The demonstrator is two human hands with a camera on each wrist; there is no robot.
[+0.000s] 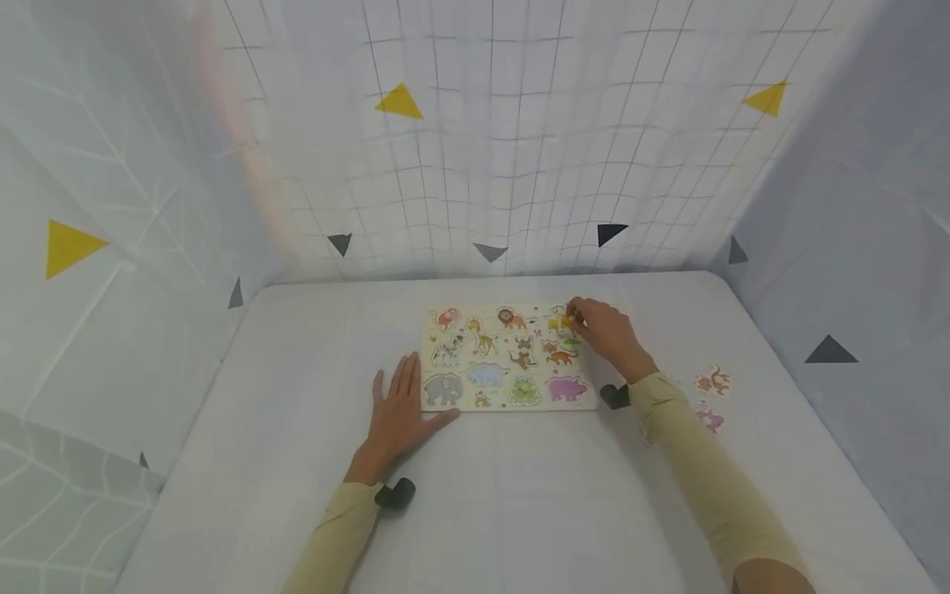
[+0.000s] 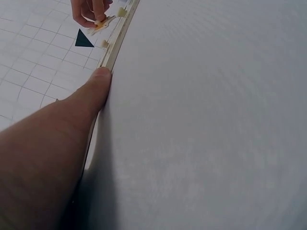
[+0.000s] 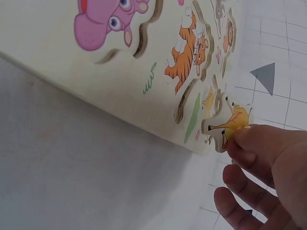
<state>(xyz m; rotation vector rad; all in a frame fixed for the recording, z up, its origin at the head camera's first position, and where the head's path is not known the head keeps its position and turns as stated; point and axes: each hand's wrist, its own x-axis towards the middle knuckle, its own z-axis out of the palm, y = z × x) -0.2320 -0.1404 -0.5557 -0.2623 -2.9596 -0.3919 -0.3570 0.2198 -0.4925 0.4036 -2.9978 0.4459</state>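
A pale wooden puzzle board [image 1: 427, 334] printed with animals lies on the white table. My right hand [image 1: 604, 332] is over its far right corner, pinching a yellow animal puzzle piece [image 3: 235, 120] with dark hooves between thumb and fingers. In the right wrist view the piece is tilted, close over a cut-out at the board's edge. Nearby on the board are a tiger [image 3: 184, 55] and a purple hippo [image 3: 100, 24]. My left hand [image 1: 399, 417] lies flat at the near left corner, fingers straight along the left side, thumb [image 2: 98, 84] against the front edge.
Right of the board lie loose puzzle pieces, a brown one [image 1: 714, 379] and a purple one [image 1: 711, 419], with others partly hidden by the right sleeve [image 1: 690, 462]. A grid-patterned white curtain [image 1: 475, 148] hangs behind the table, and cloth walls stand at both sides.
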